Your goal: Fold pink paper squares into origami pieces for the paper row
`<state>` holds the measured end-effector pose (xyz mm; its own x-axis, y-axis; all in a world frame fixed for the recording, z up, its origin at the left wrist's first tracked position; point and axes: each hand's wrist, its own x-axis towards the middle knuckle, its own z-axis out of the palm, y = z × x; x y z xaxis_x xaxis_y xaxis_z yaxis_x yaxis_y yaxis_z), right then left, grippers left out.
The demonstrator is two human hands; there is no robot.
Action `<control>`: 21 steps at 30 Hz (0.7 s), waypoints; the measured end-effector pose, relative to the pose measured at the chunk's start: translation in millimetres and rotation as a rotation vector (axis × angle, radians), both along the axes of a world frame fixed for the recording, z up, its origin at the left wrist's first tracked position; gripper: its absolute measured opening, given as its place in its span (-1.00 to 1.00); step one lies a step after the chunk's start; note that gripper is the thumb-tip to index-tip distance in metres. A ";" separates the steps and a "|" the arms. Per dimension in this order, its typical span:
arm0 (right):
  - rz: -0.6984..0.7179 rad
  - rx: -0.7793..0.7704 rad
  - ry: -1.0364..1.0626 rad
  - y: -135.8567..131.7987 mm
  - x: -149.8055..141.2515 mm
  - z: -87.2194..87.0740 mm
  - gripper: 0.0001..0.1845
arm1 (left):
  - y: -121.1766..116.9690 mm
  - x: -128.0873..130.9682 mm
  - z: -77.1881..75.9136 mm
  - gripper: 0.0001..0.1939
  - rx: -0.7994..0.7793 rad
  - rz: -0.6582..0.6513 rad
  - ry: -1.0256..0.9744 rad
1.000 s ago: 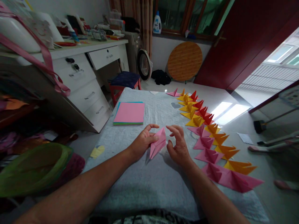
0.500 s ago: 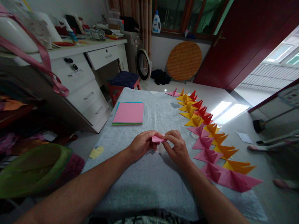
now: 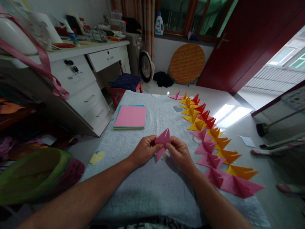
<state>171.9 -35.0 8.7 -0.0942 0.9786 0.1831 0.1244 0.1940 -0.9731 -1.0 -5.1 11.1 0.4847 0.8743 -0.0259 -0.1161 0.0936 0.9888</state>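
Folded pink paper (image 3: 163, 137) sits between the two hands at the middle of the cloth-covered table (image 3: 143, 197), its split points upward and a narrow tip downward; whether that tip touches the cloth is hard to tell. Left hand (image 3: 144, 150) and right hand (image 3: 180, 151) both have hold of it — fingers closed, thumbs nearly meeting on its near face. Beyond the left hand lies a stack of paper squares (image 3: 130, 117), pink on top, with blue and green edges showing. Along the table's right side stand rows of folded paper shapes (image 3: 209, 160) — pink, yellow, orange and red. Past the table's far left corner is a stool (image 3: 125, 81); a green-lined bin (image 3: 40, 171) stands at left.
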 end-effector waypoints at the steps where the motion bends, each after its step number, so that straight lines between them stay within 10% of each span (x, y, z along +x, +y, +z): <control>1: 0.000 -0.004 0.011 -0.1 0.2 0.5 -0.78 | -0.4 0.4 -0.9 -0.69 -0.011 -0.020 0.003; 21: -0.288 0.136 -0.059 -0.3 -3.4 3.9 -0.93 | -3.2 3.1 -6.2 -0.64 0.120 -0.032 0.196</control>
<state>168.5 -35.2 12.6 0.1685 0.9334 0.3169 0.2486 0.2709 -0.9300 2.1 -8.2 5.0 0.5081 0.8610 -0.0196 0.0810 -0.0251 0.9964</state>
